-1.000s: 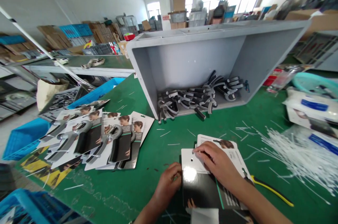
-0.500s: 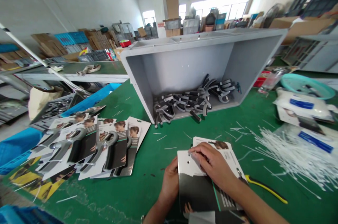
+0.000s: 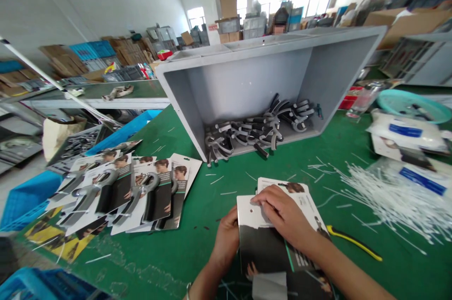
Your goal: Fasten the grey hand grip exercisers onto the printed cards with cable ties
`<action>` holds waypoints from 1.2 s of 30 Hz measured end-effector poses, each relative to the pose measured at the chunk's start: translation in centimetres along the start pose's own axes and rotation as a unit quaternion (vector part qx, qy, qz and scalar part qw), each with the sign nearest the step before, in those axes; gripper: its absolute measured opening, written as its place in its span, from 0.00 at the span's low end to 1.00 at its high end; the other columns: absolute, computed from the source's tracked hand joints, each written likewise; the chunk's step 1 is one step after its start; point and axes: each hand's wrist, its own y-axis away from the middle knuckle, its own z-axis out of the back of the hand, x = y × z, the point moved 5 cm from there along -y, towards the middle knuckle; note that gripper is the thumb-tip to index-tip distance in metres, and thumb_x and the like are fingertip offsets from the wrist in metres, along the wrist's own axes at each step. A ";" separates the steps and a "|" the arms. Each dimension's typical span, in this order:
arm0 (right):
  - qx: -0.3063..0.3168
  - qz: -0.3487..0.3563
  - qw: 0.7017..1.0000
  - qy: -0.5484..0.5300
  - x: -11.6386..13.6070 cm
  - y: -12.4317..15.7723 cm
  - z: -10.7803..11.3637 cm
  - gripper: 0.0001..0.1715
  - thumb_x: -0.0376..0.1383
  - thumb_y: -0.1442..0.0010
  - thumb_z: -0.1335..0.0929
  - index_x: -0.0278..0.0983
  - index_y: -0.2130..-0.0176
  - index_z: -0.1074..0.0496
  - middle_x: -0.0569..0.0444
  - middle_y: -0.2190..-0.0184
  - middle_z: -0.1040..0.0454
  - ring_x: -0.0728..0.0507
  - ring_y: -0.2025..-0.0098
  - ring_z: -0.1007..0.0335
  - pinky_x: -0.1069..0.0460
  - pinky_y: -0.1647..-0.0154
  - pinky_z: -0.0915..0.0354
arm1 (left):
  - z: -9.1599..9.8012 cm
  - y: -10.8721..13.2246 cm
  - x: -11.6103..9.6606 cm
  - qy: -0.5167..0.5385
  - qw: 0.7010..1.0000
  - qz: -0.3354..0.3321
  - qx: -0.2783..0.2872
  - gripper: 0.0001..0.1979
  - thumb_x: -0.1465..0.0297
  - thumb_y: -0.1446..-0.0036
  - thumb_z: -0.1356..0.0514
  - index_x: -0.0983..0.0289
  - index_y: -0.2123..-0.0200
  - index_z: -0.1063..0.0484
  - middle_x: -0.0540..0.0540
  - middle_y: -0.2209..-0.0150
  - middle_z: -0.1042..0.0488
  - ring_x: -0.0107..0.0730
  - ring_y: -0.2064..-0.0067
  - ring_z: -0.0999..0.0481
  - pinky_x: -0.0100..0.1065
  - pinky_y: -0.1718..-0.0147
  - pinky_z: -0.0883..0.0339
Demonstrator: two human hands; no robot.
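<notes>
A printed backing card (image 3: 263,248), white at the top and dark below, lies in front of me with a small hole showing near its top left. My left hand (image 3: 227,239) is closed on its left edge, fingertips partly behind it. My right hand (image 3: 286,217) rests over the card's upper part, fingers curled and the tips together by the holes; whatever they pinch is hidden. Beneath and behind lies another printed card (image 3: 264,183). Yellow-and-black handled pliers (image 3: 355,243) lie right of my right wrist.
A grey crate (image 3: 233,81) on its side holds several hand grip strengtheners (image 3: 247,133). Carded hand grips (image 3: 116,196) are piled left. White cable ties (image 3: 384,203) lie heaped right, near plastic bags (image 3: 416,130) and a turquoise basin (image 3: 413,104). Blue crates (image 3: 31,201) stand left; a person (image 3: 280,22) is beyond.
The view has shifted slightly. The right hand's fingertips stay at the card's holes with a small movement, and the left hand keeps its hold on the edge.
</notes>
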 end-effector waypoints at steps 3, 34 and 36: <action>0.013 0.006 0.999 0.030 0.1 0.0 -0.3 0.15 0.28 0.34 0.39 0.39 0.53 0.27 0.49 0.59 0.26 0.41 0.53 0.34 0.44 0.51 0.38 | 0.2 0.2 0.3 0.013 1.000 0.003 -0.010 0.15 0.74 0.54 0.33 0.62 0.60 0.18 0.56 0.54 0.20 0.44 0.53 0.24 0.41 0.50 0.32; 0.025 0.017 0.995 0.096 0.7 0.2 -1.1 0.06 0.36 0.34 0.33 0.39 0.62 0.26 0.50 0.62 0.26 0.40 0.56 0.33 0.44 0.52 0.38 | 0.7 0.2 -2.1 0.050 0.998 -0.025 0.015 0.21 0.66 0.48 0.33 0.65 0.52 0.31 0.59 0.57 0.21 0.35 0.59 0.22 0.33 0.60 0.32; 0.015 0.012 0.998 0.063 0.4 0.2 -1.0 0.07 0.36 0.34 0.33 0.39 0.64 0.26 0.52 0.64 0.26 0.42 0.58 0.33 0.46 0.54 0.37 | 1.7 -0.1 -2.9 -0.004 0.999 -0.041 -0.012 0.18 0.63 0.42 0.38 0.66 0.51 0.30 0.59 0.57 0.21 0.32 0.62 0.23 0.32 0.62 0.32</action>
